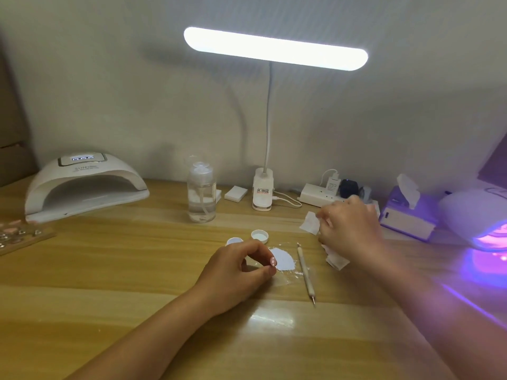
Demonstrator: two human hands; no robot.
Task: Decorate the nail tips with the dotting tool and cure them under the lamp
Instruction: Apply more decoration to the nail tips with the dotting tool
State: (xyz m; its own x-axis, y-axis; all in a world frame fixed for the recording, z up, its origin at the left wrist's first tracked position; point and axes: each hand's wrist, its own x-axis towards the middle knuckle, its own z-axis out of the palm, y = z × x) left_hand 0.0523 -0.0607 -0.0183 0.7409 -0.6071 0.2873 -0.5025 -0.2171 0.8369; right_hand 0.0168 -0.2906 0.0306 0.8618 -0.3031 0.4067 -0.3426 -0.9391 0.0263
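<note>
Head view, only view available.

- The left hand (pixel 241 267) is pinching a nail tip (pixel 273 261) between thumb and fingertips, low over the table (pixel 109 297). The tip is sitting just beside a white paint puddle (pixel 284 258).
- The right hand (pixel 348 229) is curling its fingers round a white wipe (pixel 310 222), well apart from the tool.
- The dotting tool (pixel 304 270) is lying loose on the table between the two hands, right of the puddle. Neither hand is touching it.
- Two small open caps (pixel 259 236) are standing behind the puddle.
- A purple-lit lamp (pixel 477 212) is glowing at far right. A white lamp (pixel 85 182) is sitting at far left.

Handling (judgement):
- The nail tip is likely very light, thin and stiff but springy, with a glossy, slippery face.
- Any wet dots would smear, so it is best gripped by the side edges or bare base, as the left hand appears to be doing.
- The tool is a slim, rigid, light stick that is prone to rolling. It is best held mid-shaft like a pen, away from the metal points.

Appearance:
- The nail tip is showing pinkish with pale specks. The pattern is too small to read.
- The tool is showing a pale shaft with a thin metal point at each end.
</note>
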